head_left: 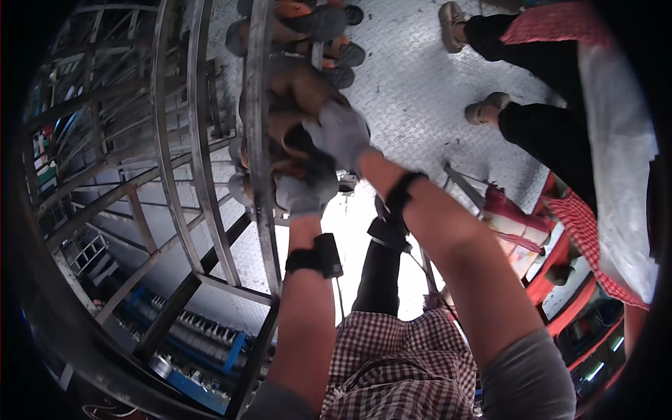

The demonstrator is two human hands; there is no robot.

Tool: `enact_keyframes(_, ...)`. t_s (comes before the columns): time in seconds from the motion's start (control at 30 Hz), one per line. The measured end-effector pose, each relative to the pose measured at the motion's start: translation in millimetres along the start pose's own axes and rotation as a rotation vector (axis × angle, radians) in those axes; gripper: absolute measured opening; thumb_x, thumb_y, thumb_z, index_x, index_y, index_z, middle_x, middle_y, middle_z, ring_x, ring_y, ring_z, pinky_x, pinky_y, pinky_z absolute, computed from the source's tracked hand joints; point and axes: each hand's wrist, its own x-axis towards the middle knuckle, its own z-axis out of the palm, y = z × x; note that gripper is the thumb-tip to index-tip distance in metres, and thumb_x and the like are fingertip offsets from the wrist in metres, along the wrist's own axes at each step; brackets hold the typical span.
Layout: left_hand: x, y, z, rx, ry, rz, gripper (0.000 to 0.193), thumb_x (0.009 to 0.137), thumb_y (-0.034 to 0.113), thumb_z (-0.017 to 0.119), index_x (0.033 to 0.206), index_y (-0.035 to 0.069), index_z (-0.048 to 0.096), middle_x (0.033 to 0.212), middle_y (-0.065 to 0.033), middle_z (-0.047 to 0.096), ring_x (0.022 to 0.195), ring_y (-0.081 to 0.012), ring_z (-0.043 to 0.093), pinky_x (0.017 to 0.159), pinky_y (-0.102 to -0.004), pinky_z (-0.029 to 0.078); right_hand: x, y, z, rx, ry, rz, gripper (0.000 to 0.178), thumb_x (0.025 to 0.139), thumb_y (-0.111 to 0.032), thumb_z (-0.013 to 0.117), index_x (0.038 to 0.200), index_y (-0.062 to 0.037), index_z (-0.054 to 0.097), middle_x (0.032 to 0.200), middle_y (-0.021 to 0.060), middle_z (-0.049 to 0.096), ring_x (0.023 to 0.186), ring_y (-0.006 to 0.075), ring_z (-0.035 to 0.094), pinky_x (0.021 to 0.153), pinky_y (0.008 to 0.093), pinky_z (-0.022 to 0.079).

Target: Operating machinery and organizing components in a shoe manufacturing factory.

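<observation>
1. Beside the upright steel bar (260,161), working among a cluster of brown pieces (294,80) with dark rounded ends, partly behind the bar: left hand (299,196) at the near, lower side of the cluster, right hand (343,136) above it and to the right.
2. Seemingly curled against the pieces with both hands, fingers partly hidden; cannot tell from this view how firmly, or around which piece.
3. Could lose a piece to the patterned metal floor (413,91), most likely through a weak hold on a rounded surface.
4. Could knock knuckles or pinch a finger against the steel bar, from handling pieces so close beside it.
5. Might snag a bulky black wrist strap (301,260) on the bar, because of passing so near.
6. Counting two hands, both in grey gloves; two wrist straps, one per forearm; two shoes (453,28) on another person, to the upper right.
7. Counting at least four dark rounded ends right of the bar, above the hands; cannot give a total for the pieces, owing to overlap and blur.
</observation>
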Motion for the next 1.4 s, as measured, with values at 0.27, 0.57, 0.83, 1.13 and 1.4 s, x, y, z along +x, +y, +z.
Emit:
enact_keyframes(0.27, -277, -6, 38, -0.392, -0.621, -0.342, 0.018, 0.095, 0.012, 0.06, 0.112, 0.006, 0.062, 0.099, -0.0064, 0.065, 0.072, -0.0185, 0.061, 0.064, -0.0319, 0.053, -291, 43, -225, 0.217, 0.043, 0.999, 0.05, 0.088, -0.045, 0.066, 0.085, 0.0038, 0.069, 0.074, 0.0262, 0.067, 0.075, 0.0377, 0.071, 0.07, 0.0456, 0.053)
enact_keyframes(0.57, -438, -45, -23, 0.366, -1.193, -0.061, 0.022, 0.09, 0.014, 0.065, 0.109, 0.002, 0.065, 0.1, -0.008, 0.068, 0.088, -0.022, 0.066, 0.075, -0.0366, 0.054, -655, -36, -290, 0.523, 0.231, 1.129, 0.055, 0.091, -0.048, 0.062, 0.128, -0.0071, 0.062, 0.115, 0.0193, 0.069, 0.109, 0.0329, 0.066, 0.095, 0.0393, 0.051)
enact_keyframes(0.83, -589, -76, -79, 0.68, -1.346, 0.45, 0.017, 0.085, 0.011, 0.067, 0.096, -0.001, 0.069, 0.098, -0.0103, 0.07, 0.078, -0.0246, 0.068, 0.066, -0.0384, 0.054, -958, -146, -306, 0.443, 0.609, 1.446, 0.071, 0.089, -0.062, 0.057, 0.124, -0.0005, 0.065, 0.119, 0.0279, 0.066, 0.114, 0.039, 0.063, 0.097, 0.0415, 0.049)
enact_keyframes(1.13, -879, -96, -50, 1.176, -1.575, 0.915, 0.036, 0.084, 0.019, 0.067, 0.108, -0.007, 0.068, 0.103, -0.0174, 0.071, 0.093, -0.0274, 0.07, 0.078, -0.0373, 0.052, -1176, -143, -275, 0.526, 1.339, 1.847, 0.052, 0.085, -0.043, 0.072, 0.105, 0.0039, 0.07, 0.099, 0.0251, 0.072, 0.101, 0.0359, 0.07, 0.084, 0.0424, 0.053)
enact_keyframes(1.4, -959, -229, 90, 1.271, -1.712, 0.961, 0.045, 0.082, 0.03, 0.069, 0.106, -0.008, 0.069, 0.105, -0.0255, 0.071, 0.102, -0.0373, 0.069, 0.083, -0.042, 0.053, -1257, -70, -382, 0.373, 1.443, 1.961, 0.053, 0.084, -0.045, 0.07, 0.102, 0.0048, 0.071, 0.099, 0.027, 0.071, 0.099, 0.0414, 0.068, 0.085, 0.0451, 0.053)
